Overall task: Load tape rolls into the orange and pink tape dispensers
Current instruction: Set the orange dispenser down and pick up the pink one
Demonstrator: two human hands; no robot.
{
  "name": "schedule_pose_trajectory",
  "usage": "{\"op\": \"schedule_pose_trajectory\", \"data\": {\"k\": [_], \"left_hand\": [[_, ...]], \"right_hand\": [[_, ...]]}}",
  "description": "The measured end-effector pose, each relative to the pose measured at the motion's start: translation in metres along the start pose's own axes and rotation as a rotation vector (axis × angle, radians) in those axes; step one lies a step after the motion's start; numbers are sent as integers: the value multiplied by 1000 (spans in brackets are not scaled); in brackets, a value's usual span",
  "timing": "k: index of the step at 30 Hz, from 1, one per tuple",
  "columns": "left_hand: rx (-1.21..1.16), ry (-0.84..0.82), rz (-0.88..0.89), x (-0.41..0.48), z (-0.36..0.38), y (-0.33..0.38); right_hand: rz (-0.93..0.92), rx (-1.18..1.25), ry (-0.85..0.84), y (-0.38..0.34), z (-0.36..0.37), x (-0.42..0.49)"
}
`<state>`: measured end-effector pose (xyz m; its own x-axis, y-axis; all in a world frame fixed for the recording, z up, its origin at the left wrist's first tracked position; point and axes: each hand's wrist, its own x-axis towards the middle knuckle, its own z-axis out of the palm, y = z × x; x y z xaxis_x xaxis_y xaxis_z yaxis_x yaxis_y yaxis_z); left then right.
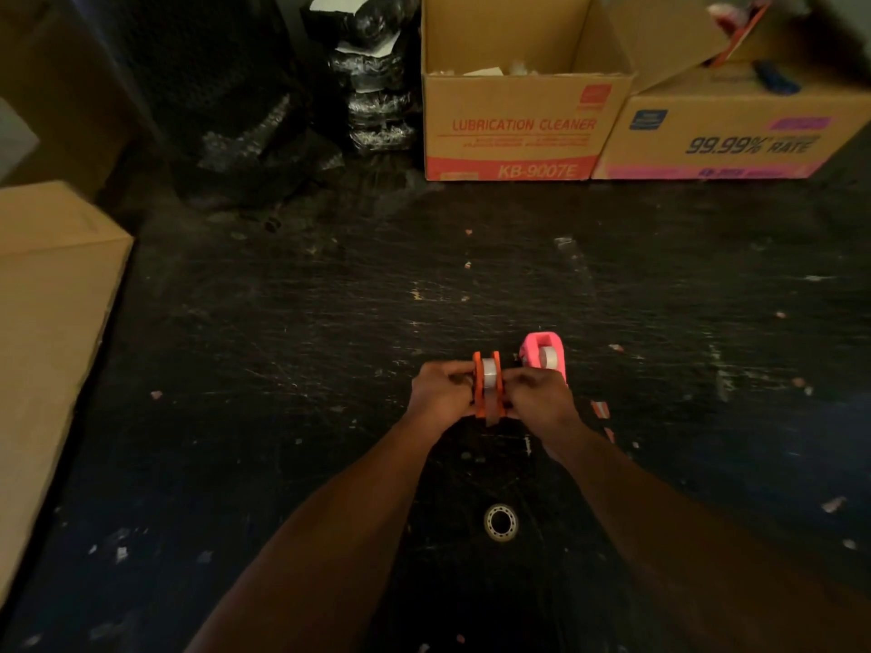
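The orange tape dispenser [488, 389] stands on the dark floor with a clear tape roll [490, 372] seated between its two side plates. My left hand [438, 391] grips its left side and my right hand [537, 398] grips its right side. Just behind my right hand stands the pink tape dispenser [542, 356], with a clear tape roll [547, 358] inside it. A bare tape core ring [501, 522] lies flat on the floor, nearer to me, between my forearms.
An open "Lubrication Cleaner" carton [518, 129] and a second carton [726, 139] stand at the back. A tall carton [52, 322] is at the left. Black wrapped bundles [372, 87] are piled at the back left. Small tape scraps [601, 410] litter the scratched floor.
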<state>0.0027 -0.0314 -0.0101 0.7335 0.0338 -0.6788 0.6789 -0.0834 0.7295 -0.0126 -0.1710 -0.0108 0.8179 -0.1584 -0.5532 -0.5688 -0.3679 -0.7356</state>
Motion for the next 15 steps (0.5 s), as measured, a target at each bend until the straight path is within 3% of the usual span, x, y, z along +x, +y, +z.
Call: {"op": "schedule_pose_trajectory", "data": {"k": [8,12,15], "left_hand": [[74,51,24,-1,2,1],[385,141,169,-6,0,5],[534,199,289,-7,2,10]], "right_hand": [[-49,-83,20,-6,-2,-4],[-81,-204,256,-5,-20,-5],[13,-171,358,1,-38,-1]]}}
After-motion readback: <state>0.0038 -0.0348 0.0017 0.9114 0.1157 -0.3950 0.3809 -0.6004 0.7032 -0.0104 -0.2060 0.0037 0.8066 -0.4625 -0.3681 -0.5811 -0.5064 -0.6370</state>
